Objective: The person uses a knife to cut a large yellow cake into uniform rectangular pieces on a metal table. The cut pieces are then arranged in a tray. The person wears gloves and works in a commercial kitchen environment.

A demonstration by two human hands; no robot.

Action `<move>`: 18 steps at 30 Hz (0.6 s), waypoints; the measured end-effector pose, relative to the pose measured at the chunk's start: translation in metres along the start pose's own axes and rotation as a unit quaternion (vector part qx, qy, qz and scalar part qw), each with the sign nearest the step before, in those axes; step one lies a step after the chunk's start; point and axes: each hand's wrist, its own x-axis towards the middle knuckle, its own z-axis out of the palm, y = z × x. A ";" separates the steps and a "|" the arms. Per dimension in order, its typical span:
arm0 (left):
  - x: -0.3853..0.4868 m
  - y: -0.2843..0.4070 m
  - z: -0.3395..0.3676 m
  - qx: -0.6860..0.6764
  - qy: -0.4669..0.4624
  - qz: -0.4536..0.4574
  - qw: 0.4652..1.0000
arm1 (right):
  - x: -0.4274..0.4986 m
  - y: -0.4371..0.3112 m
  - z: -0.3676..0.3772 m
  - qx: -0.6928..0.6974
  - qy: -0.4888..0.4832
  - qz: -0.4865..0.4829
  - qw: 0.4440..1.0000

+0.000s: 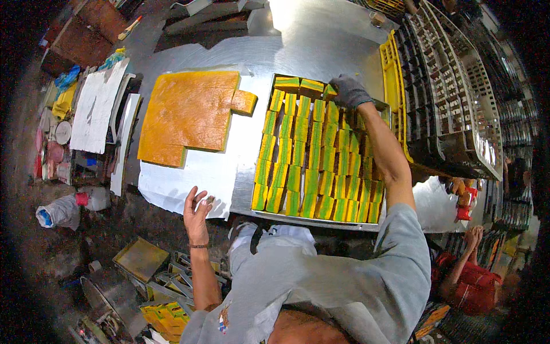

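Observation:
My right hand (350,90), in a grey knit glove, is at the far edge of a metal tray (316,220). Its fingertips are at a small yellow-and-green layered cake slice (329,92); whether they grip it is hidden. Rows of similar cake slices (303,150), mostly with their striped cut sides up, fill much of the tray. My bare left hand (198,213) hovers with fingers apart by the near edge of a white paper sheet (206,172). On that sheet lies a brown-topped slab of cake (189,114), stepped along its right and near sides.
A yellow plastic crate (397,94) and stacked dark and grey crates (434,86) stand right of the tray. A white board (99,109) is at left. Metal trays or frames (142,260) lie low at left. Another person in red (470,279) is at lower right.

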 end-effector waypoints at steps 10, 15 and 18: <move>0.060 0.025 -0.023 0.027 -0.108 -0.004 0.994 | -0.046 -0.013 -0.068 0.134 0.218 0.168 0.952; 0.118 0.035 -0.023 0.028 -0.183 0.007 0.983 | -0.031 -0.146 -0.065 0.263 0.214 0.119 0.933; 0.137 0.061 -0.020 -0.016 -0.234 0.013 0.972 | 0.022 -0.237 -0.033 0.256 0.109 0.019 0.960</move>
